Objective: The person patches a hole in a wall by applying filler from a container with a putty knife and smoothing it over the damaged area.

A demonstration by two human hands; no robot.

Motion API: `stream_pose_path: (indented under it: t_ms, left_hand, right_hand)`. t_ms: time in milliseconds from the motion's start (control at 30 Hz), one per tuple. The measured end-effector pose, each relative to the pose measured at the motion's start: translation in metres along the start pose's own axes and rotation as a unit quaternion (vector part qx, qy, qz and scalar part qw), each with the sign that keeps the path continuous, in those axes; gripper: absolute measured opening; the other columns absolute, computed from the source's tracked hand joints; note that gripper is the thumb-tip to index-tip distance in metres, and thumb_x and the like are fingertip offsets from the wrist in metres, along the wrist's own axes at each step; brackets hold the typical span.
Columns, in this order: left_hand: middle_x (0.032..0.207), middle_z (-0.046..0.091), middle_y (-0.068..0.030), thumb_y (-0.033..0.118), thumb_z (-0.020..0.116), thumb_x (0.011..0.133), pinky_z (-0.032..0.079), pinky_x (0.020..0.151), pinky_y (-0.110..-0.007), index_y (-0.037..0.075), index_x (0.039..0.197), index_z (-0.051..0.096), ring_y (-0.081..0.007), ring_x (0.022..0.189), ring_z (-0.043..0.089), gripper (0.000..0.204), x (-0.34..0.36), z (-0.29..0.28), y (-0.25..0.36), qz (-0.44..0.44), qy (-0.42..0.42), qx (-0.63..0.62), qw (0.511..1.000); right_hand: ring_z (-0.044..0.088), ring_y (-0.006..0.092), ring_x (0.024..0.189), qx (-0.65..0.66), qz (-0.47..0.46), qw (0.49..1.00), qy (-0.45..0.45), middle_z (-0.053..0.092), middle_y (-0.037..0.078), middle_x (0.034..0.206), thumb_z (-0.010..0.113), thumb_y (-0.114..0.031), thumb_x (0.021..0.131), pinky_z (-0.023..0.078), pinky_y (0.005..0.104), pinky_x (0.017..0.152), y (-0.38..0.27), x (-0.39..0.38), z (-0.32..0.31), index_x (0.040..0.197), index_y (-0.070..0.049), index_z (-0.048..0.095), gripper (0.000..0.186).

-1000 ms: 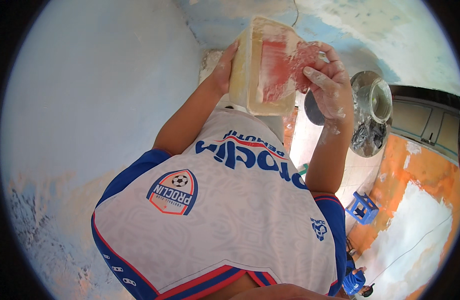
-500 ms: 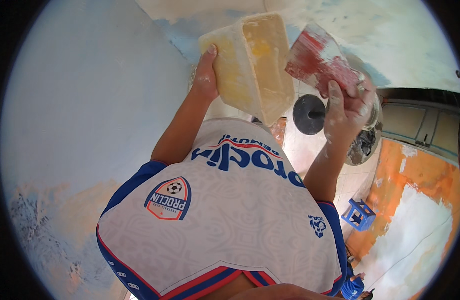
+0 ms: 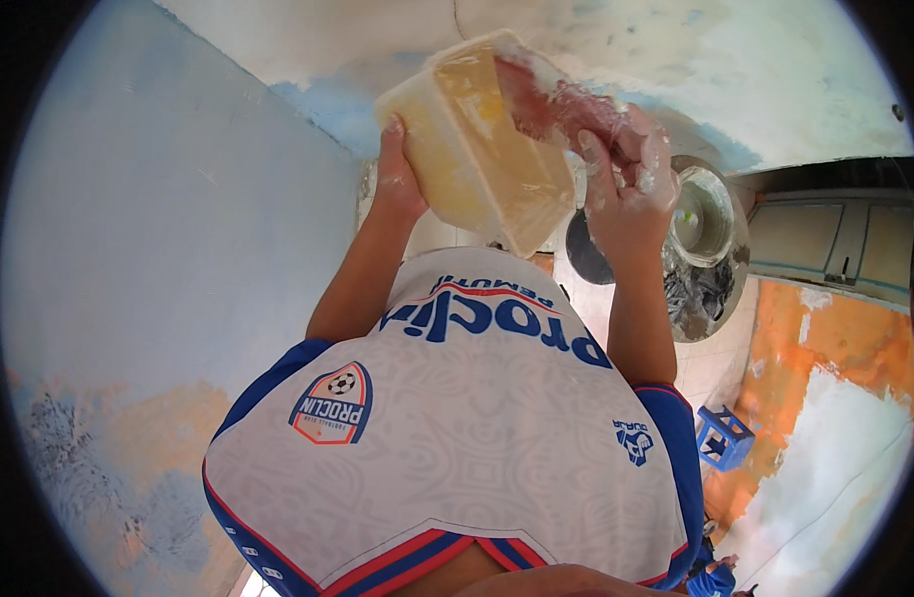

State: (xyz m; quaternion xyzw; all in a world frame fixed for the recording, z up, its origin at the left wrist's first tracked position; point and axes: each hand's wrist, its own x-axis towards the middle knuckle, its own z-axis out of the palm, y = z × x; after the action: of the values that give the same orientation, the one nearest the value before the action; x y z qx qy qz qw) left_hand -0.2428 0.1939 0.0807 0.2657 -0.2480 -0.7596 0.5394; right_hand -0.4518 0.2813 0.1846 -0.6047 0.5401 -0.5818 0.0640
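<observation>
Rectangular plastic tub point(image 3: 442, 154): left hand point(image 3: 398, 181) clamped on its side; probably light, semi-rigid. Red putty spreader point(image 3: 545, 99), at tub's mouth: right hand point(image 3: 628, 174) gripping outer end, seemingly best hold; likely flexible, slippery.

A: What can't you see of the left hand point(image 3: 399, 181)?
B: The fingers, apart from the thumb: the pale container point(image 3: 442, 149) hides them.
A: And the right hand point(image 3: 628, 177)?
B: Some fingertips vanish behind the red spreader point(image 3: 548, 102), which is blurred. Whether its edge touches the container's inner wall, I can't tell.
A: The dark round thing point(image 3: 584, 251) on the floor point(image 3: 696, 365)?
B: Partly covered by the right forearm point(image 3: 641, 318). That also hides the left edge of the round grey tray point(image 3: 740, 254); the crumpled thing point(image 3: 708, 294) toward its lower edge is too unclear to name.
A: The co-worker point(image 3: 713, 580)?
B: Too small to read, and cut off below.
</observation>
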Motion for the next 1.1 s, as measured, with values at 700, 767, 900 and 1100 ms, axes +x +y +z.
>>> stream_pose_path:
  t_ms: [700,767,900,1100]
  left_hand:
    - [0.153,0.047,-0.0136,0.071,0.041,0.097,0.044,0.113,-0.049,0.011,0.155,0.037,-0.0317,0.138,0.049,0.084,0.04,0.016,-0.066,0.209,-0.204,-0.148,0.945]
    - [0.153,0.047,-0.0134,0.073,0.04,0.095,0.043,0.114,-0.05,0.011,0.156,0.036,-0.0317,0.139,0.048,0.087,0.046,0.017,-0.068,0.211,-0.207,-0.138,0.945]
    - [0.155,0.045,-0.0136,0.076,0.037,0.094,0.04,0.117,-0.051,0.012,0.157,0.034,-0.032,0.142,0.045,0.09,0.049,0.023,-0.07,0.216,-0.26,-0.149,0.929]
    - [0.153,0.046,-0.0147,0.069,0.044,0.095,0.043,0.115,-0.05,0.011,0.156,0.036,-0.0323,0.14,0.048,0.084,0.048,0.02,-0.067,0.127,-0.205,-0.142,0.96]
  right_hand:
    - [0.074,0.0271,0.079,0.027,0.027,0.98,-0.195,0.073,0.017,0.089,0.07,0.007,0.085,0.059,0.0317,0.074,0.006,0.029,-0.019,0.089,0.004,0.055,0.016]
    - [0.073,0.0266,0.077,0.017,0.033,0.98,-0.197,0.072,0.017,0.087,0.07,0.006,0.085,0.058,0.0318,0.073,0.012,0.03,-0.018,0.089,0.005,0.055,0.016]
    - [0.067,0.0236,0.069,0.01,0.081,0.975,-0.208,0.069,0.016,0.081,0.071,0.006,0.086,0.055,0.031,0.068,0.014,0.038,-0.02,0.088,0.005,0.053,0.017]
    - [0.052,0.0163,0.063,0.023,0.093,0.969,-0.228,0.059,0.015,0.071,0.07,0.006,0.086,0.051,0.0288,0.063,0.014,0.045,-0.024,0.087,0.004,0.05,0.021]
